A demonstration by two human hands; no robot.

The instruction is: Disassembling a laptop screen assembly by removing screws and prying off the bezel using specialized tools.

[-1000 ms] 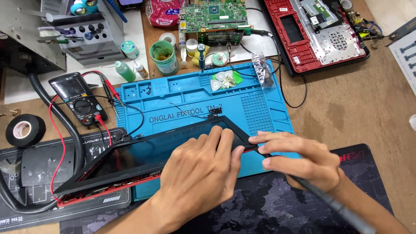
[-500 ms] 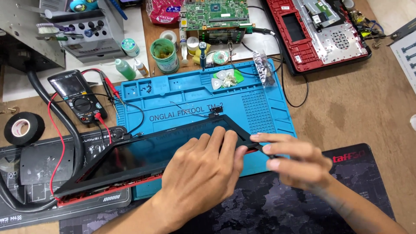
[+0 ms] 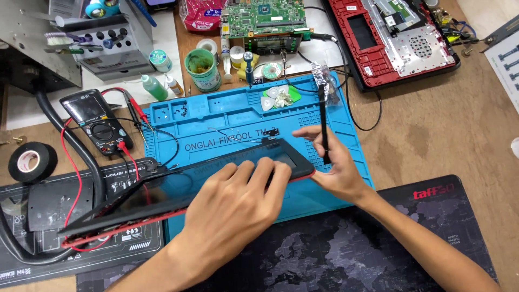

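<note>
A dark laptop screen panel with a red edge lies slanted across a blue silicone repair mat. My left hand presses flat on the panel near its right end, fingers spread. My right hand sits just past the panel's right corner and grips a thin black pry tool, which stands nearly upright with its tip pointing away from me. Thin black wires run from the panel's top edge over the mat.
A multimeter with red and black leads lies left of the mat, beside a roll of black tape. Behind the mat stand a green circuit board, a green cup and small bottles. An open red laptop base sits at the back right.
My right hand has swung the black tool from lying low toward me to standing upright over the mat. The hand has also shifted away from the panel's corner. My left hand stays pressed on the panel.
</note>
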